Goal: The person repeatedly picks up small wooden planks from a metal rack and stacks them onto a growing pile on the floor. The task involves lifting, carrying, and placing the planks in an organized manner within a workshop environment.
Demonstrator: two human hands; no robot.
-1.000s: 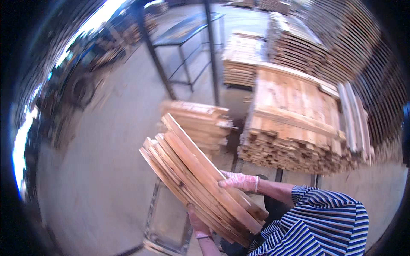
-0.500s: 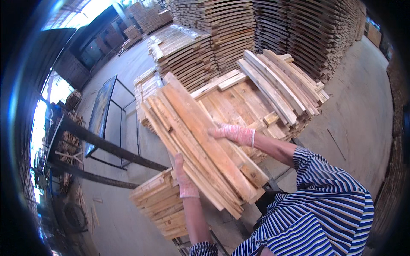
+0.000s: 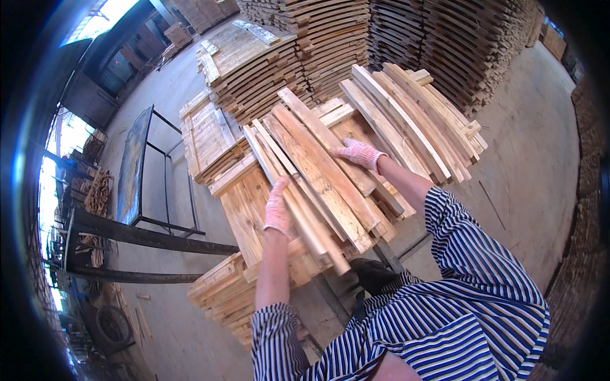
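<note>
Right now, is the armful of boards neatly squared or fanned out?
Fanned out: the boards splay at differing angles under the left hand and right hand.

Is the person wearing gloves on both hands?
Yes, the left hand and the right hand both have light pink gloves on as they rest on the bundle of wooden boards.

Rough matt wood planks (image 3: 321, 184); knit cloth gloves (image 3: 277, 209); concrete floor (image 3: 527, 146).
</note>
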